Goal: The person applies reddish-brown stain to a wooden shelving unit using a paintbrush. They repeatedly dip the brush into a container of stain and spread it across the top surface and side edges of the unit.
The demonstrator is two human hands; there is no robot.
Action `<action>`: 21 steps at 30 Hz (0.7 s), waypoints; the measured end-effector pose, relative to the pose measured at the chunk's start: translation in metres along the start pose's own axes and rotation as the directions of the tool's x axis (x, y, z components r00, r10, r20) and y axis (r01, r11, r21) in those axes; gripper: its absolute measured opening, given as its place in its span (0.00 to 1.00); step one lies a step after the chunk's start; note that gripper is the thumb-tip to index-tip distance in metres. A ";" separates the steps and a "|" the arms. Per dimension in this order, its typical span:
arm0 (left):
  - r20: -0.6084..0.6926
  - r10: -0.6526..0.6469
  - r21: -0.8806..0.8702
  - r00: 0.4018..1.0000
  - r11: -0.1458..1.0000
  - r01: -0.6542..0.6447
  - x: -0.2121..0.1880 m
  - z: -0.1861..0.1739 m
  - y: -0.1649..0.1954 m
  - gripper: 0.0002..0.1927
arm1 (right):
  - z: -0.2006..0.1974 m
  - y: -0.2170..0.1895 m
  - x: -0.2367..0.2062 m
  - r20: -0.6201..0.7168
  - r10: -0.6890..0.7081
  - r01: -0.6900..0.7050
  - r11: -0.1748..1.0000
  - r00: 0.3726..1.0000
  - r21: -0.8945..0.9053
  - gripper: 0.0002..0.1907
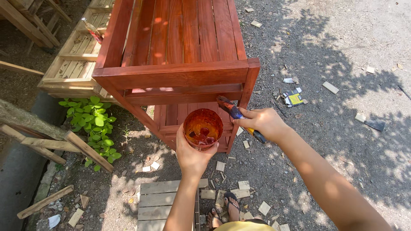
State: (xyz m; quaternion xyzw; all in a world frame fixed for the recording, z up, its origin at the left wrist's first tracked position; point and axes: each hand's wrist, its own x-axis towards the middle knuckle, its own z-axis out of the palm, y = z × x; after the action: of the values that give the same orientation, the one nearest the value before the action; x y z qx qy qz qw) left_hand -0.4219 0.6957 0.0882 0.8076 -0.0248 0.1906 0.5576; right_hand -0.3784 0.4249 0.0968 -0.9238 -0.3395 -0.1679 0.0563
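The left hand (191,152) is wrapped around a clear cup of red-brown stain (203,128), held below the slatted wooden frame (175,64). The right hand (262,122) grips a paintbrush (233,112), its bristles touching the lower rail (184,95). Most of the frame looks coated already — what remains can't be judged from here.

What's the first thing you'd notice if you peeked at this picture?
The big red-brown wooden frame fills the top middle, shiny in the sun. Just below it, the left hand holds up a clear cup of reddish stain, and the right hand presses a paintbrush against the frame's lower rail. Wood scraps litter the gravel underneath.
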 end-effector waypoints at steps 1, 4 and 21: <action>-0.005 -0.007 0.009 1.000 1.000 0.007 0.000 -0.001 -0.001 0.52 | -0.001 0.003 0.003 -0.031 -0.015 0.014 0.999 0.999 -0.031 0.20; -0.003 0.001 -0.028 1.000 1.000 -0.001 0.000 -0.004 -0.002 0.52 | -0.005 0.015 -0.014 -0.124 0.124 -0.130 0.991 0.984 -0.036 0.19; -0.014 0.093 -0.102 0.996 0.990 -0.094 -0.001 -0.010 0.010 0.50 | -0.036 -0.035 -0.047 -0.133 0.224 -0.206 0.969 0.966 0.138 0.21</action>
State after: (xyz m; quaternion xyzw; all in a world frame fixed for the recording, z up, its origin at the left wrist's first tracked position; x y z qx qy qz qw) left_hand -0.4287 0.7009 0.0999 0.7750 -0.0695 0.2187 0.5888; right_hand -0.4444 0.4145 0.1139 -0.9351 -0.2417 -0.2072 0.1558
